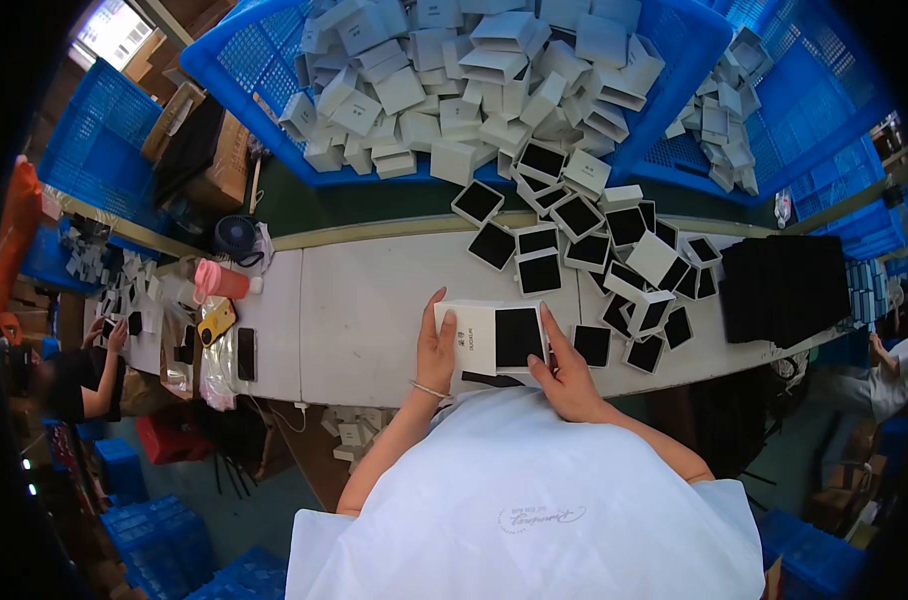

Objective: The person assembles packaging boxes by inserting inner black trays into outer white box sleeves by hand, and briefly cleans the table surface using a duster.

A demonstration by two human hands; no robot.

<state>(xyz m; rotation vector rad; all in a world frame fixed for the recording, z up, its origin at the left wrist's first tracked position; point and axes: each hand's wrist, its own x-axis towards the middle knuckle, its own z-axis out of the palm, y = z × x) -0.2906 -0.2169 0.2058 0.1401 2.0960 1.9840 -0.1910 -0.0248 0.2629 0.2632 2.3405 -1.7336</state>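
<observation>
My left hand is closed around a white box sleeve with small dark print on it. The fingers of my right hand grip the outer end of a white box tray with a black insert. Sleeve and tray lie in line, and the tray's left part looks hidden inside the sleeve. Just below them a flat black piece shows at the table edge. Right of my right hand lies another black-lined tray.
A pile of black-lined trays covers the table's right part, beside a black stack. Blue crates of white sleeves stand behind. To the left are a pink cup, a small fan and a phone. Other people work at both sides.
</observation>
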